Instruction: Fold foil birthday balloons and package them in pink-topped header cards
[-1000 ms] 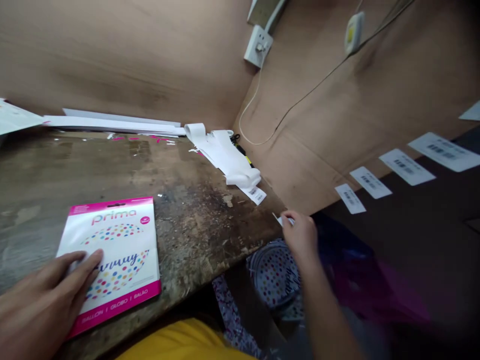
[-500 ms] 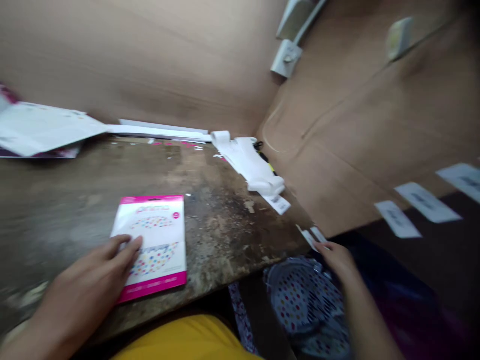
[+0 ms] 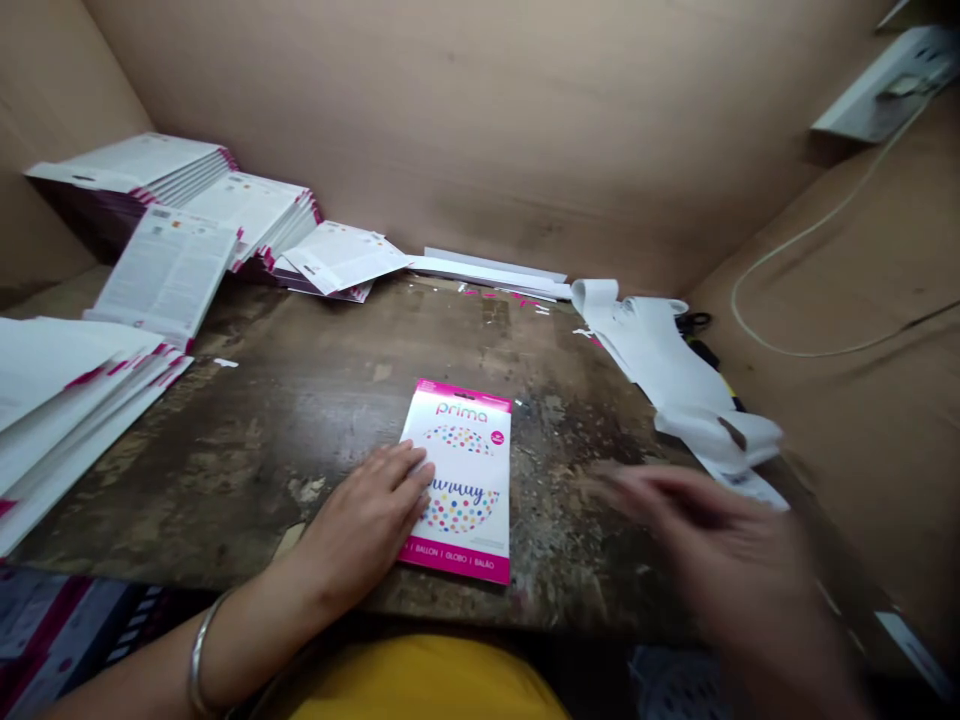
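A flat balloon packet [image 3: 469, 475], white with pink bands and coloured dots, lies face up on the worn table. My left hand [image 3: 367, 520], a metal bangle at its wrist, rests on the packet's left edge with its fingers laid flat over part of the print. To the right of the packet, my right hand [image 3: 705, 530] is over the table and smeared by motion. Its fingertips point toward the packet, and whether anything is between them cannot be made out. Behind that hand a curled white paper strip [image 3: 645, 345] lies along the table's right side.
Stacked packets [image 3: 259, 205] stand at the back left, with more packets [image 3: 82, 400] at the left edge. Scissors [image 3: 694, 322] lie partly behind the paper strip. A power socket [image 3: 885, 90] with a cable is on the right wall.
The view has swung left, bringing the packet stacks into sight. My right hand has come up from the table's right edge, where it touched small white strips. My left hand stays on the packet.
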A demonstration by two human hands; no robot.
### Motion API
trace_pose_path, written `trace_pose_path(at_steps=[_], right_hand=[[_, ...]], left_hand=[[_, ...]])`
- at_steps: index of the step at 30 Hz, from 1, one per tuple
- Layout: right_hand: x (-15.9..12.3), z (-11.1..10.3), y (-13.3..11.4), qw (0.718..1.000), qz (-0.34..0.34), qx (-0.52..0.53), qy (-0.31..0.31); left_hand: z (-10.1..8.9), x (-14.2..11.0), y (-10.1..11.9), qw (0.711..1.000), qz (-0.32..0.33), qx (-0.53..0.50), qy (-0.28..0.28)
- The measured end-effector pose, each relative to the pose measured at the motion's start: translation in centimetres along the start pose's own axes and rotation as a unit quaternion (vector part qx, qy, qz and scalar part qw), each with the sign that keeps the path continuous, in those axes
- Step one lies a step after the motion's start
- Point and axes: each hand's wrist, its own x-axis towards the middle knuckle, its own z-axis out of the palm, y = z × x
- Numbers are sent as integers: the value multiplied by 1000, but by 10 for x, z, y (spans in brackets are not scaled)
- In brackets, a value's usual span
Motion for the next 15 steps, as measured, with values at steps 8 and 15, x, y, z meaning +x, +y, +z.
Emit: trace_pose_path(at_steps=[8, 15], right_hand=[[39, 106, -51, 937, 37, 215, -273], [40, 114, -50, 956, 13, 119, -269]], left_hand=[[8, -6, 1, 999, -39, -5, 35], [8, -4, 1, 998, -20, 6, 54]])
